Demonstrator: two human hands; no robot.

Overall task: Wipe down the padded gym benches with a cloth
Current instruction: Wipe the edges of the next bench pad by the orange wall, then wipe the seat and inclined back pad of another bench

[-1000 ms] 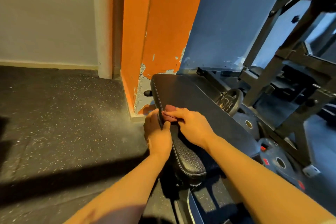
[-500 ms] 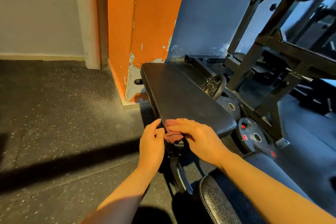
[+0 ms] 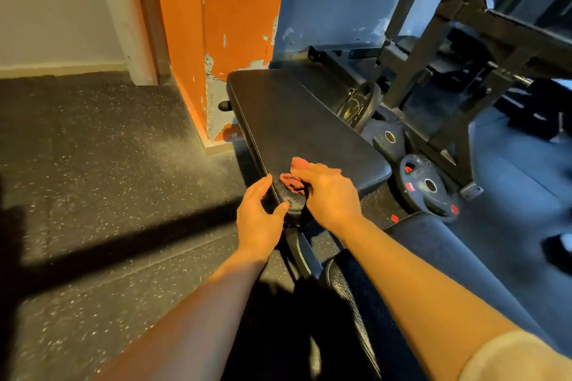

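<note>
A black padded bench pad (image 3: 297,120) runs from the orange pillar toward me. A crumpled dark red cloth (image 3: 292,179) lies on its near left corner. My right hand (image 3: 328,192) rests on top of the cloth, fingers curled over it and pressing it onto the pad. My left hand (image 3: 258,219) cups the pad's near left corner from the side, its thumb on the pad's front edge and its fingers along the left side. A second black padded seat (image 3: 411,281) lies below my right forearm, partly hidden by it.
An orange pillar (image 3: 213,40) with peeling paint stands at the bench's far end. Black weight plates (image 3: 428,185) lean on the floor to the right, beside a black steel rack frame (image 3: 464,49). Speckled rubber floor (image 3: 93,164) spreads to the left.
Both hands and the cloth have slid down the left edge of the pad to its near corner. The view has pulled back, and the second seat has come into view.
</note>
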